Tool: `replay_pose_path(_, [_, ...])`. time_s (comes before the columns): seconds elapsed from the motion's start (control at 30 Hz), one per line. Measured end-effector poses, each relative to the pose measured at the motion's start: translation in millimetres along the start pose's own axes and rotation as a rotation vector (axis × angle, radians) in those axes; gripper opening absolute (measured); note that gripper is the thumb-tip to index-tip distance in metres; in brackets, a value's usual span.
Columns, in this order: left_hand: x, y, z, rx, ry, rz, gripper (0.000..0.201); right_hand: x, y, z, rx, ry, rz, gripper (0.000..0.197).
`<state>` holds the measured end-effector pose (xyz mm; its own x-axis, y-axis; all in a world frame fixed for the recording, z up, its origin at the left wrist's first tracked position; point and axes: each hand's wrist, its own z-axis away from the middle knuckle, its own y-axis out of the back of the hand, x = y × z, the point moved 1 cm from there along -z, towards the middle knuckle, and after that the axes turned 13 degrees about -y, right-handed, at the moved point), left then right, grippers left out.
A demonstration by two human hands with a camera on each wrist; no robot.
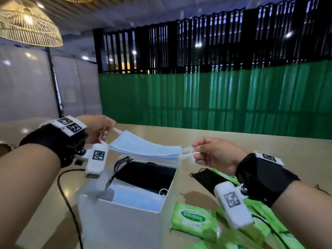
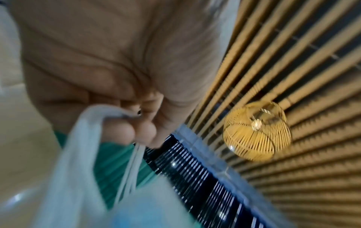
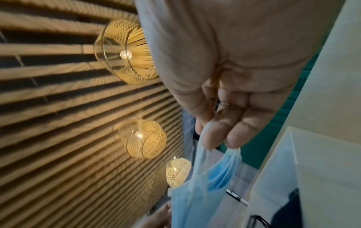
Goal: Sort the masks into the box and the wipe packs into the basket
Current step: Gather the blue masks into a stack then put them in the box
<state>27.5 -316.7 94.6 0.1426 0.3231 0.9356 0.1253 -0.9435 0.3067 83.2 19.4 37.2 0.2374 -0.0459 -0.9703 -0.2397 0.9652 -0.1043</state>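
Midway, a stack of blue masks (image 1: 143,147) hangs over the open box (image 1: 125,211), ear loops pinched by the left hand (image 1: 98,127) and right hand (image 1: 213,152). Black masks already lie inside; one black mask (image 1: 204,178) and green wipe packs (image 1: 195,221) remain right, basket unseen.

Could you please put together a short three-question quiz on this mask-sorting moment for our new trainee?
1. True or false: the blue masks already lie inside the white box.
2. What does each hand pinch? A) ear loops B) a wipe pack C) the box flap
3. Fill in: a lone ____ mask lies on the table right of the box, beside the green wipe packs.

Key: 1 false, they hang stretched above it between the left hand and right hand. 2 A. 3 black.
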Motion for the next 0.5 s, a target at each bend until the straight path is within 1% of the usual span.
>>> replay_pose_path(0.07, [-9.1,8.3,9.2,-0.060,-0.007,-0.146,0.020,9.1,-12.4,-2.7,-0.094,-0.075,0.131,0.019])
replay_pose_path(0.13, [-18.0,10.3,23.1,-0.158,0.018,-0.280,0.022,19.9,-23.2,-4.5,-0.175,-0.152,0.263,0.019])
replay_pose_path(0.23, [-32.2,6.0,38.7,-0.318,0.033,-0.494,0.027,32.2,-37.0,-5.7,-0.216,-0.185,0.420,0.018])
replay_pose_path(0.3, [-41.3,3.0,45.0,-0.388,0.038,-0.607,0.030,38.0,-44.6,-5.3,-0.223,-0.186,0.503,0.016])
replay_pose_path(0.4, [-52.7,0.3,52.3,-0.431,0.083,-0.727,0.032,44.2,-53.4,-4.2,-0.221,-0.191,0.586,0.016])
replay_pose_path(0.5, [-58.1,-0.7,56.9,-0.412,0.104,-0.810,0.032,45.5,-59.9,-1.9,-0.203,-0.172,0.678,0.015])
